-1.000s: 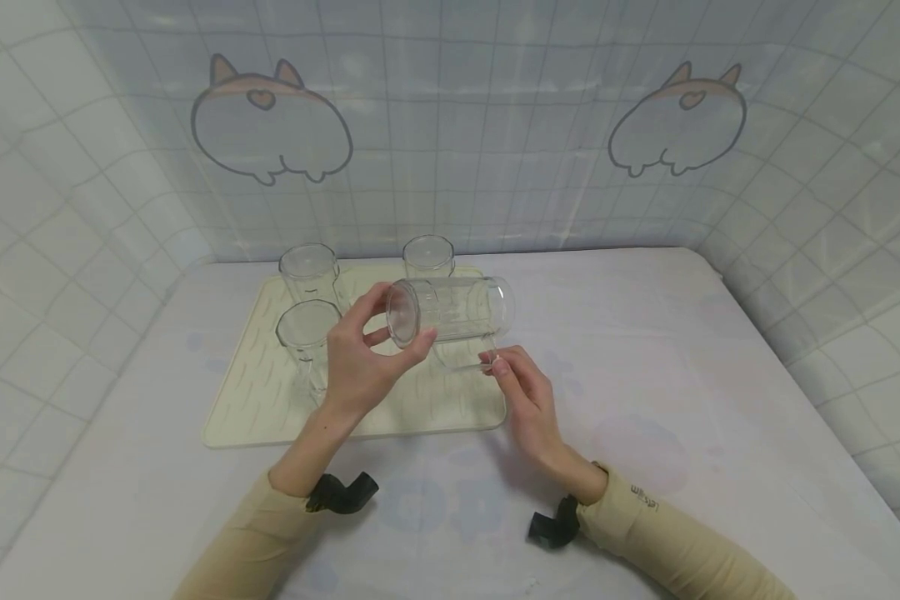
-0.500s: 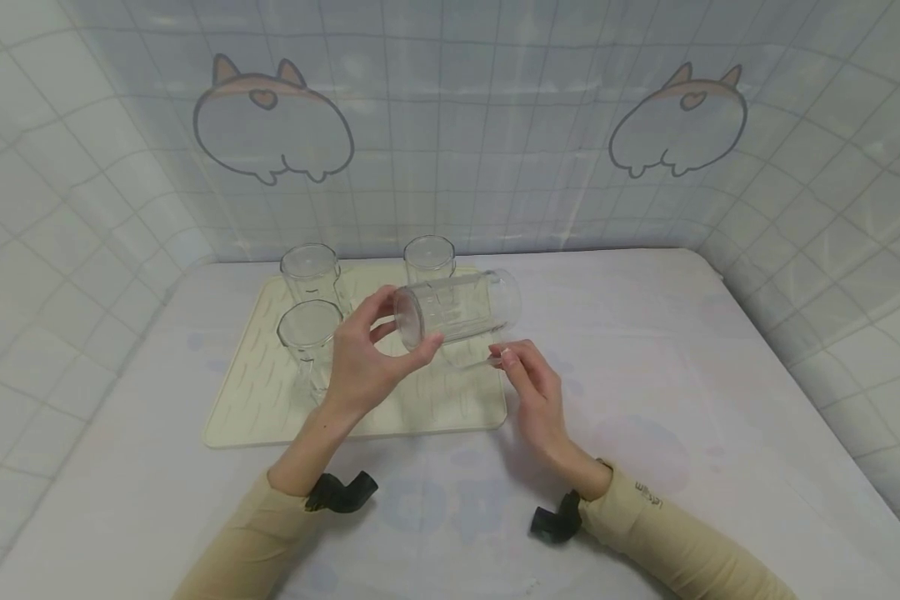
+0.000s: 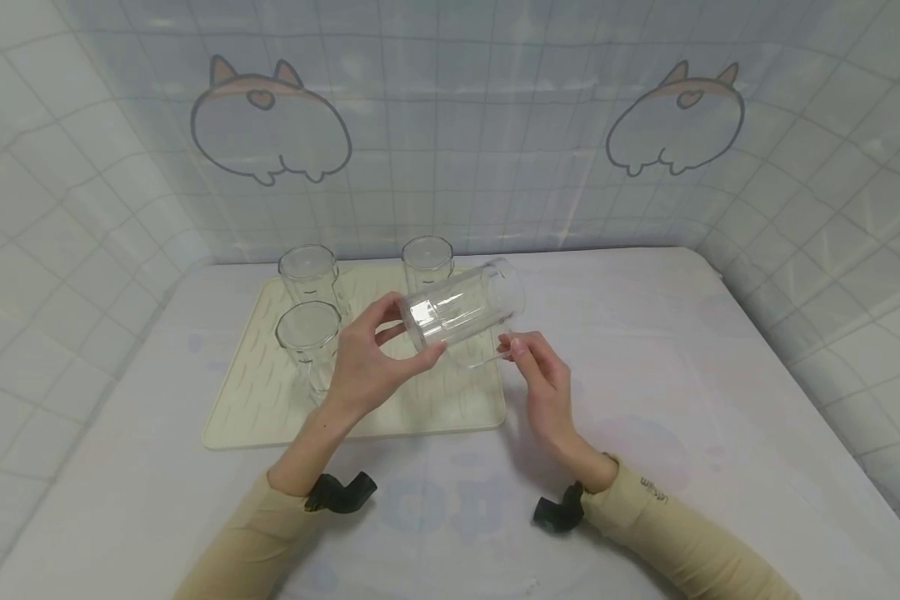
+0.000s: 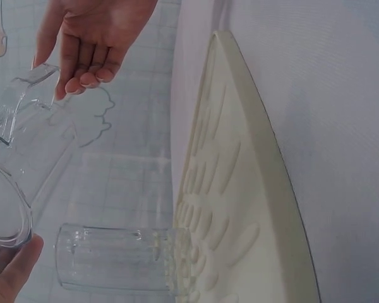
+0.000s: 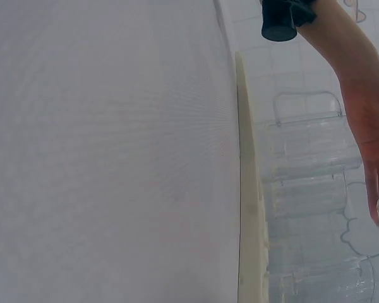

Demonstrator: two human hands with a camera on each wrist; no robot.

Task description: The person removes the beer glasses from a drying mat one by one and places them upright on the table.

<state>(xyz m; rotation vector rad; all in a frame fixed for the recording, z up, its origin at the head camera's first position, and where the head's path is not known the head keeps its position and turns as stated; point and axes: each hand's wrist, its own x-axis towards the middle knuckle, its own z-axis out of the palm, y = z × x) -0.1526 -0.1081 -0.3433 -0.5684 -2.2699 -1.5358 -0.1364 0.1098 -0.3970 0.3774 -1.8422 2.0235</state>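
A clear glass mug (image 3: 461, 304) is held on its side above a cream ribbed mat (image 3: 243, 412). My left hand (image 3: 367, 358) grips the mug's left end between thumb and fingers. At the handle (image 3: 487, 360), my right hand (image 3: 546, 387) pinches with thumb and fingertips; the left wrist view shows the handle (image 4: 25, 101) near those fingers. The mug's right end points up and away. Upright on the mat stand three more glass mugs: a near-left one (image 3: 309, 333), a far-left one (image 3: 307, 271) and one at the back (image 3: 427, 258), partly behind the held mug.
A white cloth covers the table (image 3: 645, 350), and a tiled-pattern curtain (image 3: 480, 125) rises behind and at both sides. The near-left mug stands close beside my left hand. Dark wrist mounts (image 3: 345, 492) stick out below both sleeves.
The held mug's right end has swung upward and away, so it now lies slanted. My right hand has shifted a little right and up with the handle, while the left has barely moved.
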